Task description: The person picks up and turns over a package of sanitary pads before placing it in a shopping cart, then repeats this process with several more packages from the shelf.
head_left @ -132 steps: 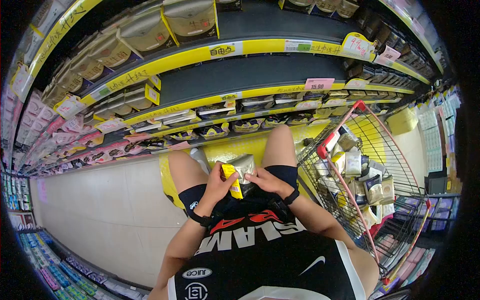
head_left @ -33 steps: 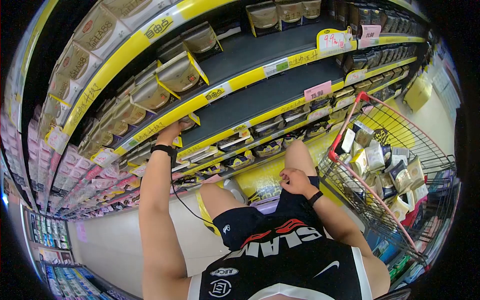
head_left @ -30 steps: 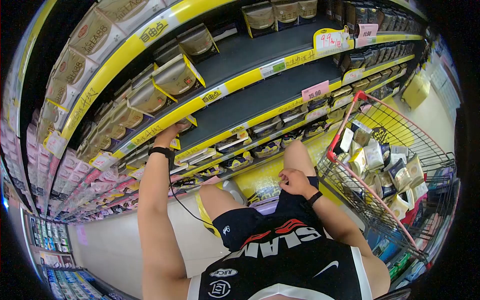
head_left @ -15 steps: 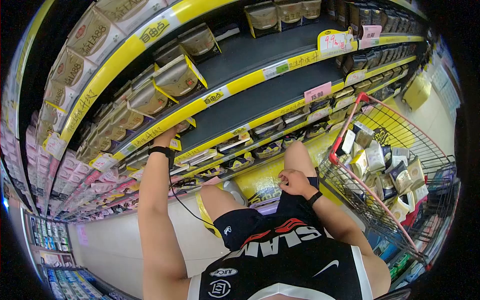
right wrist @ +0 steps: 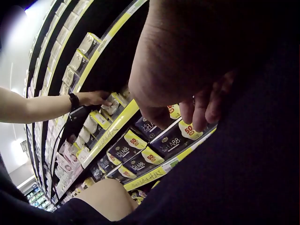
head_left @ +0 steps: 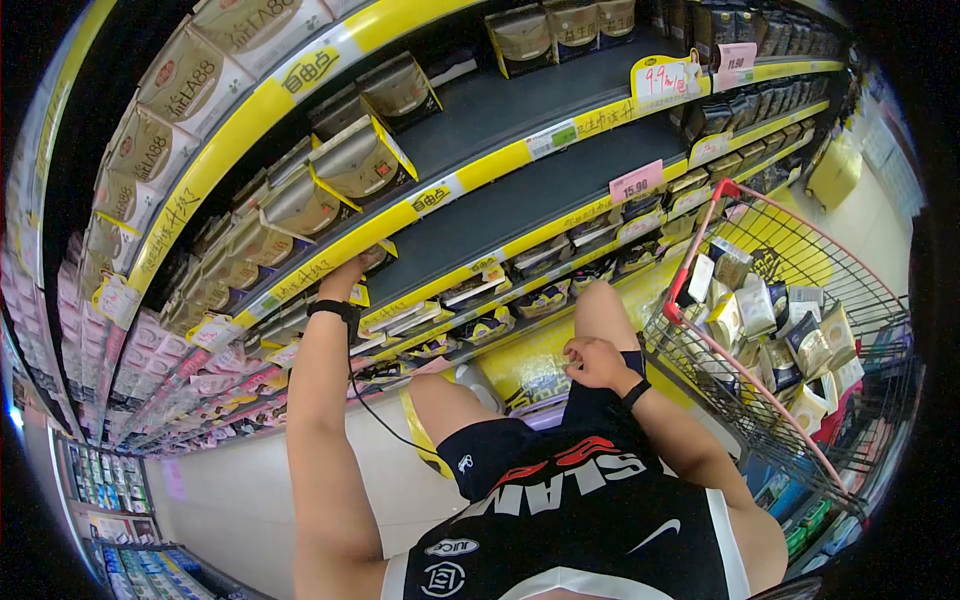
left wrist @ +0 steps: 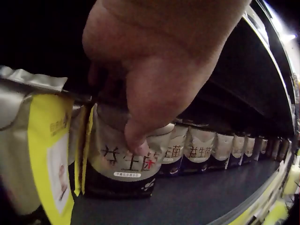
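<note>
My left hand reaches into a lower shelf. In the left wrist view, the left hand holds an upright silver-and-dark package, its thumb on the front and its other fingers over the top, mostly hidden in shadow. A yellow-sided package stands beside it. My right hand hangs over the right thigh with loosely bent fingers and holds nothing; the right wrist view shows this hand close up, in shadow.
A wire cart with many packages stands at the right. Yellow-edged shelves curve across the front, stocked densely at the left. A thin black cable hangs from the left wristband. Pale floor lies at the left.
Earlier, both hands held a silver-and-yellow package over the lap. Since then the left hand has moved into the shelf and the right hand to the thigh. In the last second both have barely moved.
</note>
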### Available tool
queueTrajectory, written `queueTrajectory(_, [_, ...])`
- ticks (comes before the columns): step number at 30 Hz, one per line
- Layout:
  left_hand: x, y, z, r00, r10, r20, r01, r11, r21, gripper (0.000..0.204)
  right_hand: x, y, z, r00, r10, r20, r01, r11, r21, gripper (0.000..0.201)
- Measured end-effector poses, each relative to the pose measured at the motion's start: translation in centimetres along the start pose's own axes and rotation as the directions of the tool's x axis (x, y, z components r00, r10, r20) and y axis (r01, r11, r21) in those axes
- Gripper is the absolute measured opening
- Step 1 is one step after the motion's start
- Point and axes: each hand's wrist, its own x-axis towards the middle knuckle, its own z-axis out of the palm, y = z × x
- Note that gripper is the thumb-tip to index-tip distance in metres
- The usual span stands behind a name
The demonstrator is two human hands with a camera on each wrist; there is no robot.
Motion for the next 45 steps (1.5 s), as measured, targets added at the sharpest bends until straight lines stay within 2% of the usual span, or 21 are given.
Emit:
queueTrajectory(2, [2.6,-3.1,2.6,0.999,0.035,0.003,-0.034,0.983,-0.179,0.046,-0.1,-0.1,-0.1,1.0,0.0,0.003,0.0,1.0,-0.009,0.031])
queueTrajectory(4, [2.7,-3.3,2.6,0.998,0.051,-0.041,-0.056,0.991,-0.124,0.043,0.1,-0.1,-0.1,1.0,-0.008,-0.001,0.008,1.0,-0.013,0.031])
queueTrajectory(6, [-0.3,-0.5,0.8,0.992,0.06,-0.114,-0.041,0.985,0.167,0.04,-0.1,-0.2,-0.1,1.0,-0.019,-0.004,0.018,1.0,-0.01,0.031])
queueTrajectory(9, [0.7,-1.9,2.2,0.978,0.108,-0.179,-0.099,0.993,0.06,0.04,-0.1,-0.3,-0.1,1.0,-0.008,0.002,0.008,1.0,-0.025,0.031])
queueTrajectory(11, [3.2,-4.0,4.1,0.988,0.059,-0.141,-0.074,0.992,-0.101,0.052,-0.1,-0.2,-0.1,1.0,-0.007,0.0,0.007,1.0,-0.013,0.031])
queueTrajectory(13, [3.5,-4.2,4.1,0.991,0.049,-0.127,-0.065,0.991,-0.121,0.059,-0.2,-0.2,0.0,1.0,-0.001,0.002,0.001,1.0,-0.01,0.031])
queueTrajectory(15, [2.2,-2.8,2.9,0.987,0.075,-0.145,-0.076,0.997,0.001,0.058,-0.2,-0.1,0.0,1.0,0.008,0.005,-0.008,1.0,-0.015,0.031])
queueTrajectory(18, [0.0,-2.0,3.1,0.902,0.218,-0.372,-0.164,0.971,0.172,0.061,-0.3,0.0,0.0,1.0,-0.012,0.002,0.012,0.999,-0.03,0.031])
queueTrajectory(21, [-4.7,1.3,2.0,0.849,0.205,-0.487,-0.088,0.964,0.252,0.053,-0.3,-0.2,-0.3,1.0,-0.007,0.002,0.007,0.999,-0.04,0.031])
queueTrajectory(24, [-9.8,3.5,2.8,0.769,0.269,-0.579,-0.235,0.963,0.136,0.058,-0.4,-0.5,-0.4,1.0,-0.021,-0.008,0.02,0.998,-0.058,0.03])
queueTrajectory(26, [-12.8,4.0,6.0,0.761,0.325,-0.561,-0.435,0.898,-0.07,0.047,-0.4,-0.4,-0.4,1.0,0.005,0.022,-0.003,0.998,-0.065,0.032])
queueTrajectory(28, [-16.0,5.0,10.7,0.779,0.357,-0.516,-0.527,0.818,-0.231,0.038,-0.4,-0.6,-0.4,0.998,0.014,0.053,-0.011,0.998,-0.068,0.033])
queueTrajectory(30, [-19.4,6.5,15.1,0.864,0.367,-0.344,-0.496,0.735,-0.462,0.031,-0.2,-0.9,-0.6,0.997,0.01,0.079,-0.005,0.998,-0.064,0.032])
queueTrajectory(32, [-23.4,8.5,18.5,0.905,0.344,-0.249,-0.423,0.671,-0.609,0.03,0.1,-0.3,-0.2,0.994,-0.043,0.103,0.041,0.999,0.029,0.032])
queueTrajectory(34, [-26.7,10.9,20.0,0.939,0.298,-0.173,-0.325,0.599,-0.732,0.029,0.2,0.5,-0.9,0.992,-0.079,0.097,0.07,0.993,0.098,0.032])
queueTrajectory(35, [-28.1,11.9,21.3,0.936,0.285,-0.205,-0.336,0.561,-0.757,0.027,0.5,0.1,-1.4,0.993,-0.089,0.079,0.079,0.989,0.127,0.032])
queueTrajectory(36, [-29.3,12.8,22.4,0.958,0.249,-0.145,-0.265,0.562,-0.784,0.026,0.6,-0.3,-2.0,0.995,-0.073,0.061,0.063,0.986,0.157,0.03])
queueTrajectory(39, [-31.0,14.4,22.1,0.934,0.326,-0.149,-0.304,0.501,-0.81,0.025,2.1,-2.2,-4.4,0.996,-0.082,0.042,0.062,0.933,0.353,0.02])
queueTrajectory(41, [-30.8,13.8,22.7,0.935,0.328,-0.135,-0.299,0.526,-0.796,0.024,3.9,-2.9,-5.5,0.981,-0.179,-0.074,0.188,0.775,0.604,0.014])
queueTrajectory(44, [-29.7,12.9,23.1,0.954,0.277,-0.112,-0.25,0.535,-0.807,0.024,4.9,-6.5,-11.0,0.998,-0.062,-0.008,0.044,0.6,0.799,0.015])
queueTrajectory(45, [-29.2,12.8,22.5,0.953,0.286,-0.101,-0.246,0.534,-0.808,0.024,4.8,-7.9,-13.4,0.999,-0.018,-0.043,0.045,0.596,0.802,0.016])
